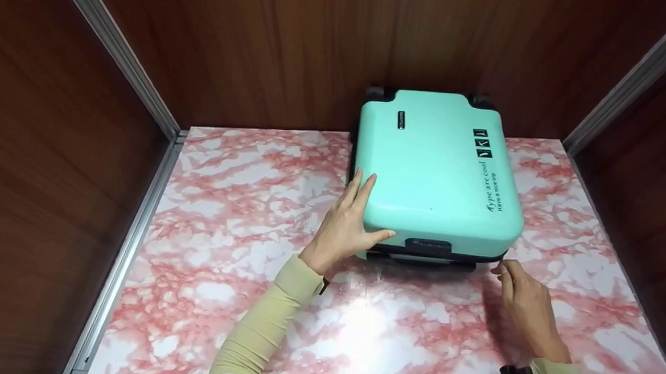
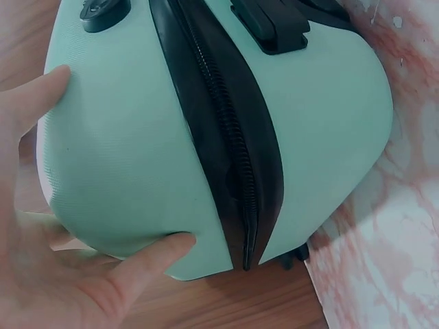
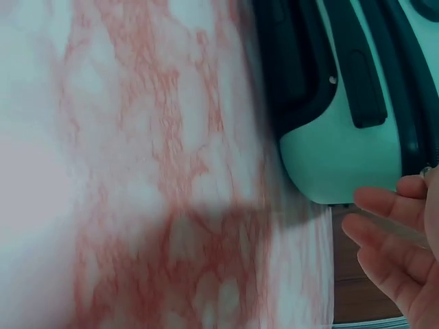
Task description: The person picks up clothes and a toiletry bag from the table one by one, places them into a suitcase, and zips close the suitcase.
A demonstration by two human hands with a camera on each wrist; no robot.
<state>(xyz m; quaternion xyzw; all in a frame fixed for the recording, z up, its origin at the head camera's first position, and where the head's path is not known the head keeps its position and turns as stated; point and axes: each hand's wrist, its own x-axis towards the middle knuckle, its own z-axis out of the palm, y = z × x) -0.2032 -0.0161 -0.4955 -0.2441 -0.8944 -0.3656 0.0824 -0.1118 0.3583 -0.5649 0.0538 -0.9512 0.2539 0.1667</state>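
A mint-green hard-shell suitcase lies flat with its wheels toward the back wall. My left hand rests on its near left corner, fingers straight on the top and the thumb on the front side. In the left wrist view a black zipper runs between the two shell halves. At the near right corner my right hand pinches a zipper pull, mostly hidden by the fingers. The other fingers of this hand are loosely bent. A black handle sits on the near side.
The suitcase lies on a table with a red and white marbled top. Dark wood panels stand behind and on both sides, with metal rails at the corners. A bright light reflection falls in front of the suitcase.
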